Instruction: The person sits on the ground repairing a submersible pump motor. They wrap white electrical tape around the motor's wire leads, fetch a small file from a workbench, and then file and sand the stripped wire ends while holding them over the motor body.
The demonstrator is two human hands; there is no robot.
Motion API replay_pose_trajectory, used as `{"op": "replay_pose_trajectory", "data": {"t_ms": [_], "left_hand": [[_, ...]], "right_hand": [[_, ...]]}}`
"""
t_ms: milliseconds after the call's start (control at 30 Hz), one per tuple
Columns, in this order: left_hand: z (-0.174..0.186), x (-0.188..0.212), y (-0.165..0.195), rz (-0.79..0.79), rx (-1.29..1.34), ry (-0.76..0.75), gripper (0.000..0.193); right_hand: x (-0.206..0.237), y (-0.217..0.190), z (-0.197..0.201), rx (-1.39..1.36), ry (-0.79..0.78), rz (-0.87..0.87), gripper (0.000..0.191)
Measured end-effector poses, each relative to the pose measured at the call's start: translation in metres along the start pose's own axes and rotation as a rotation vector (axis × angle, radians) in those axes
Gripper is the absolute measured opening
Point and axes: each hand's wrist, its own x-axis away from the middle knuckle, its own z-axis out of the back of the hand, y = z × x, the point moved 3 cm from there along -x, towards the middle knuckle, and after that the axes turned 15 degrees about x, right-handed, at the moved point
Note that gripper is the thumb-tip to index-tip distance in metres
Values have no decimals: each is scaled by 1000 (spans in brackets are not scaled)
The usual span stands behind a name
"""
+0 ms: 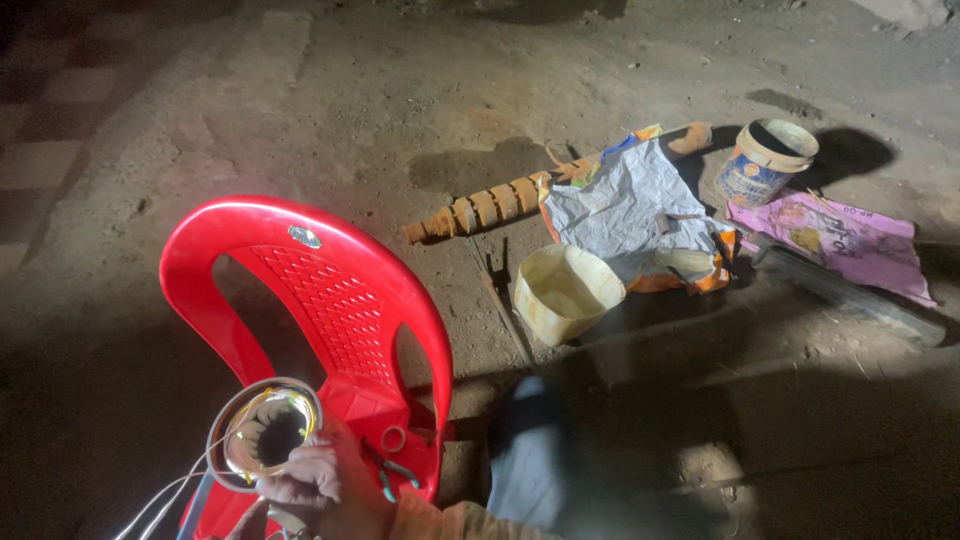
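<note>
Dirt floor (400, 90) w/ chair (330, 300), buckets (565, 292), sacks (620, 205).

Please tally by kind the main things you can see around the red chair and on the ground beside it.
Chairs: 1, red chair
Buckets: 2, cream bucket, labelled bucket
Sacks: 2, grey sack, pink sack
Ribbed orange rods: 1
Round fittings with wires: 1, held by one hand
Pliers: 1
Tape rolls: 1
Total: 9
</note>
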Motion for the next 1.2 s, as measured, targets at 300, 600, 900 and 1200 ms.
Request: {"op": "replay_pose_trajectory", "data": {"t_ms": [300,600,900,1200], "left_hand": [[2,-1,1,-18,3,6,21],[7,5,3,-17,-11,35,22],[18,27,4,20,15,2,21],[12,38,33,-410,-168,-59,30]], "right_hand": [[6,-25,44,-177,-12,178,19],[2,2,-12,-88,100,-113,15],[18,5,33,-159,-5,187,19],[-1,5,20,-148,-97,-51,12]]}}
